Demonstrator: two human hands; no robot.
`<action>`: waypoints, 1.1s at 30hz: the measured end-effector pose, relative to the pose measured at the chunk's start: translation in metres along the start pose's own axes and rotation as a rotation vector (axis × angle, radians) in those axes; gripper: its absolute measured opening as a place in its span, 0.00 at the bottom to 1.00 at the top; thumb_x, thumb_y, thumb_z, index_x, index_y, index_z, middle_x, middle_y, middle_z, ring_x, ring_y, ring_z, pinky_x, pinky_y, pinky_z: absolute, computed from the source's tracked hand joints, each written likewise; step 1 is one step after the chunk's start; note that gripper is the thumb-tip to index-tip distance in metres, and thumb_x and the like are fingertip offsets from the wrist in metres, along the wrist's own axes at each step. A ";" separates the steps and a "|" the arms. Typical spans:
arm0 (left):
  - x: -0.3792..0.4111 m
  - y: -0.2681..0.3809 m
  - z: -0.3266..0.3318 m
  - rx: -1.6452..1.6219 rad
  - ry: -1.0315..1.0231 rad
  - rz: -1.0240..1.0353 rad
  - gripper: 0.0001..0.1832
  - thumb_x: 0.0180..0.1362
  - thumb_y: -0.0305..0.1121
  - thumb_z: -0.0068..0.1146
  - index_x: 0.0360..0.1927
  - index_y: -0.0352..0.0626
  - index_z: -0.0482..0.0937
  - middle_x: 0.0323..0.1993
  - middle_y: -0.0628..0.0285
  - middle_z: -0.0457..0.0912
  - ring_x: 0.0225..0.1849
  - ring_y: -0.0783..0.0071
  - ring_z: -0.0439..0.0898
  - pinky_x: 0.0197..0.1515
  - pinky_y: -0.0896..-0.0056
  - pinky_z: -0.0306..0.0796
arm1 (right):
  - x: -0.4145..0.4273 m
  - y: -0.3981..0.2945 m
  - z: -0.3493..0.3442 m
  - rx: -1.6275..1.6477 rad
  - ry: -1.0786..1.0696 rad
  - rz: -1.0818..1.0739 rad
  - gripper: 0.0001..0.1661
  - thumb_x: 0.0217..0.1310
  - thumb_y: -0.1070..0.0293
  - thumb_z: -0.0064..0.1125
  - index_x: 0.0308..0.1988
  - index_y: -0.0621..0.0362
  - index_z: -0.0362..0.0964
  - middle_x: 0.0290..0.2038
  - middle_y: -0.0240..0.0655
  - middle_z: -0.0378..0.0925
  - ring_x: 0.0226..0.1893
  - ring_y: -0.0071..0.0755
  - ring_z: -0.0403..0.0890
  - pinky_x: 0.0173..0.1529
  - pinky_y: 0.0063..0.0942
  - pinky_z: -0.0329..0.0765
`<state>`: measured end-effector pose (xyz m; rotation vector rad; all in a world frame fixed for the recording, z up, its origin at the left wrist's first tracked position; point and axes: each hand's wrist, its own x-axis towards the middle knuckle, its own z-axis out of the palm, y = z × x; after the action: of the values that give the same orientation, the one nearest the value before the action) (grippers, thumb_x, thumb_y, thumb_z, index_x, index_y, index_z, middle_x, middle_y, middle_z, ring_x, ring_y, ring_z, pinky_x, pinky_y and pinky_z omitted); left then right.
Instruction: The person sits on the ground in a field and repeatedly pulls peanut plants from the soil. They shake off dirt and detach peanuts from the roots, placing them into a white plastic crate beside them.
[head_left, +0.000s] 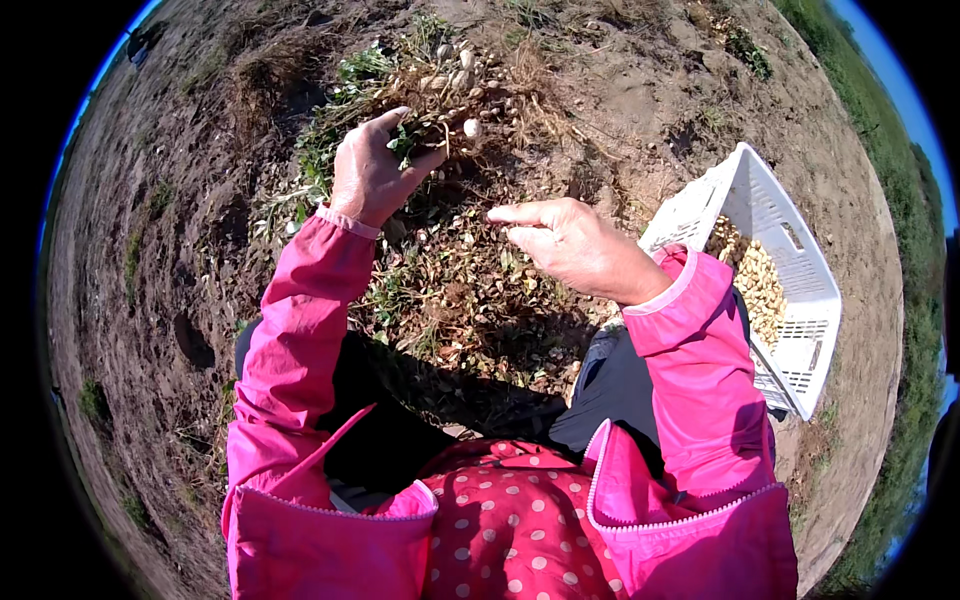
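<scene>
My left hand (386, 166) is curled around the stems of an uprooted peanut plant (358, 88), and a few green leaves poke out between thumb and fingers. Pale peanut pods (459, 73) hang among the roots just beyond it, one round whitish pod (472, 128) standing out. My right hand (574, 244) hovers to the right of the plant, palm down. Its forefinger and thumb point left with a narrow gap, and nothing shows between them; the palm is hidden. Under both hands lies a litter of dry leaves and stems (480, 300).
By my right knee a white slatted plastic crate (806, 300) stands tilted, partly filled with peanuts (759, 289). My right forearm overlaps its near side. Dry stalks (270, 71) lie on the bare soil (157, 247). Green growth (892, 195) edges the field at right.
</scene>
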<state>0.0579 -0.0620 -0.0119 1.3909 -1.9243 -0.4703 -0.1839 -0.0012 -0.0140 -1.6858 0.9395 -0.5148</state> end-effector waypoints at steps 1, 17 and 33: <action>0.003 -0.003 -0.002 0.077 0.099 0.063 0.26 0.41 0.42 0.70 0.43 0.39 0.79 0.27 0.56 0.83 0.29 0.65 0.83 0.35 0.69 0.75 | 0.000 -0.001 0.001 0.041 0.034 0.023 0.14 0.64 0.67 0.46 0.45 0.63 0.71 0.23 0.22 0.70 0.21 0.10 0.68 0.23 0.10 0.61; -0.010 0.019 0.010 0.385 0.110 0.137 0.30 0.35 0.36 0.73 0.43 0.33 0.76 0.36 0.50 0.81 0.39 0.57 0.82 0.43 0.66 0.75 | 0.011 -0.022 0.005 0.796 0.163 0.149 0.15 0.62 0.58 0.56 0.28 0.56 0.68 0.18 0.23 0.67 0.12 0.10 0.62 0.13 0.11 0.54; -0.001 -0.010 0.012 0.470 0.116 0.040 0.30 0.39 0.41 0.71 0.48 0.42 0.76 0.41 0.53 0.81 0.41 0.57 0.80 0.43 0.65 0.74 | -0.008 -0.028 0.018 0.240 -0.274 -0.102 0.12 0.58 0.64 0.58 0.27 0.62 0.74 0.19 0.21 0.69 0.21 0.11 0.65 0.24 0.17 0.61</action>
<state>0.0564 -0.0662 -0.0273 1.6210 -2.0406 0.0929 -0.1661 0.0185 0.0078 -1.5434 0.5723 -0.4322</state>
